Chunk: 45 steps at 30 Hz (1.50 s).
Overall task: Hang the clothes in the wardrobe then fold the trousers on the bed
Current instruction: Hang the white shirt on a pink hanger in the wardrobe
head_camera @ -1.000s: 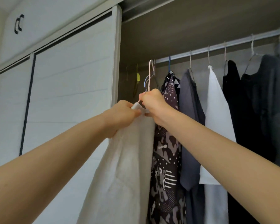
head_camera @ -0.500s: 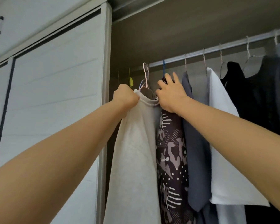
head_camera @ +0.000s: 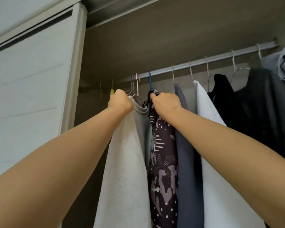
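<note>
Open wardrobe, seen from below. Both arms are raised toward the rail [head_camera: 220,61].

Left hand [head_camera: 121,102]: a closed fist gripping the shoulder edge of a pale grey top [head_camera: 127,162], right beside its ribbed neckline. The top hangs straight down at the left end of the row, and the pale hanger hook [head_camera: 137,84] above it reaches up to the rail. A couple of thin bare wire hooks sit just left of that one.

Right hand [head_camera: 167,102]: its fingers are curled at the neck of the patterned garment [head_camera: 163,162], which is dark with grey blotches, dots and stripes. The hand sits directly under that garment's blue hanger hook [head_camera: 150,82]. It cannot be told whether the fingers hold fabric alone or the hanger too.

The two garments hang touching, side by side. Further right on the rail hang a slate-blue garment [head_camera: 186,153], a white garment [head_camera: 220,195], a black garment [head_camera: 223,91] and a dark grey garment [head_camera: 261,104], each on a pale hook.

A white sliding door [head_camera: 31,88] stands to the left of the opening. A small yellow-green item [head_camera: 111,91] hangs just behind the left hand, and what it is cannot be made out.
</note>
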Motion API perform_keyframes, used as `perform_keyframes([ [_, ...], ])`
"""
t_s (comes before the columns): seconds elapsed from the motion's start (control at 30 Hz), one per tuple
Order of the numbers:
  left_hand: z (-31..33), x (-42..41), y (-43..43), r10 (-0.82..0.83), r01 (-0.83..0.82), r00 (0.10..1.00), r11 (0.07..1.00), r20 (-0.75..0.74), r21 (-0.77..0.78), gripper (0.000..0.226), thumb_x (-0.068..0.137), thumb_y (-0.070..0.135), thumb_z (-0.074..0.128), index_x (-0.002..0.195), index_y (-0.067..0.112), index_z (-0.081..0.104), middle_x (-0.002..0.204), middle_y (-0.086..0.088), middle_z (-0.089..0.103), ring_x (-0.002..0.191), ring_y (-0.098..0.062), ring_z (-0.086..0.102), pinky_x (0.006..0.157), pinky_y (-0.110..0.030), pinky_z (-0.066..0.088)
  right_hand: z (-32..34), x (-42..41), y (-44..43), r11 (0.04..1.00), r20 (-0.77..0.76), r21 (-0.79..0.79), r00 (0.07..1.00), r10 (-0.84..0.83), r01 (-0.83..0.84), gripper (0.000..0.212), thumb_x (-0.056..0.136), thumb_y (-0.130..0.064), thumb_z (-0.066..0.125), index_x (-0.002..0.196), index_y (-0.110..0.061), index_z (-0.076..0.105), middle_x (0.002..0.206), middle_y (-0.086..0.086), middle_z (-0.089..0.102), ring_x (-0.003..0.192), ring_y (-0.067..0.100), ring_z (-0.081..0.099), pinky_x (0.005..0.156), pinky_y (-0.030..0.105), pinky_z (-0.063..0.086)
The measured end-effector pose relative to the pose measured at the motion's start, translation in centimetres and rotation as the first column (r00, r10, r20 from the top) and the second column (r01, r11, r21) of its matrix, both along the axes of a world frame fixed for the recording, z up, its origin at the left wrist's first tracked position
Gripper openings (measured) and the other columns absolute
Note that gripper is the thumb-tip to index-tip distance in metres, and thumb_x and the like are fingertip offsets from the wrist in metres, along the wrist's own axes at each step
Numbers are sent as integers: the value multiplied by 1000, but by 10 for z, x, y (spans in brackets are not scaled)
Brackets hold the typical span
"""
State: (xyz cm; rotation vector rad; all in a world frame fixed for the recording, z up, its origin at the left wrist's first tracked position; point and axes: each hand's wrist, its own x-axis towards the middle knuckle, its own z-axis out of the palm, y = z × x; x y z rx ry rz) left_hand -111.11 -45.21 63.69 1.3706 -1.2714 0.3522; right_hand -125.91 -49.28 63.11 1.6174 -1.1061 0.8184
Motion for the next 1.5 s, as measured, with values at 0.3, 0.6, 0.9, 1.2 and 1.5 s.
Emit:
perform_keyframes([
  [0.3, 24, -16, -27, 34, -35, 999, 995, -11, -94, 28, 98, 23, 58, 118, 4, 63, 115, -17, 64, 105, -34, 62, 89, -43, 54, -5, -28, 4, 996, 29, -41, 996, -79, 80, 23, 90, -2, 50, 107, -11, 62, 110, 7, 65, 99, 28, 63, 63, 31, 36],
  [0.6, 46, -40, -38, 53, -49, 998, 991, 28, -122, 27, 97, 18, 57, 119, 1, 60, 118, -20, 62, 108, -36, 60, 86, -43, 50, -24, -27, 2, 979, 16, -133, 988, -155, 155, 25, 93, -9, 43, 114, -4, 57, 114, 18, 56, 100, 31, 55, 64, 33, 36],
  [0.9, 57, -48, -54, 96, -86, 991, 990, 91, -112, 26, 98, 13, 56, 120, -2, 58, 121, -22, 60, 112, -39, 58, 89, -42, 48, -51, -32, -26, 960, -206, -212, 952, -226, 182, 54, 100, -24, 37, 146, 3, 31, 156, 32, 12, 144, 47, 8, 112, 64, 14],
  [1.2, 55, -37, -67, 106, -101, 987, 994, 119, -47, 27, 98, 7, 53, 122, -3, 58, 123, -24, 60, 112, -41, 58, 90, -43, 48, -61, -51, -29, 956, -245, -183, 931, -271, 230, 55, 101, -31, 34, 147, 0, 33, 156, 29, 18, 145, 48, 2, 113, 65, 5],
  [1.5, 93, -52, -45, 148, -148, 948, 989, 282, -22, 33, 97, 13, 56, 126, -2, 52, 126, -22, 54, 112, -40, 56, 81, -37, 42, -57, -52, -23, 960, -271, -163, 925, -267, 229, 53, 100, -28, 35, 144, 2, 34, 153, 31, 21, 145, 46, 3, 115, 61, 6],
])
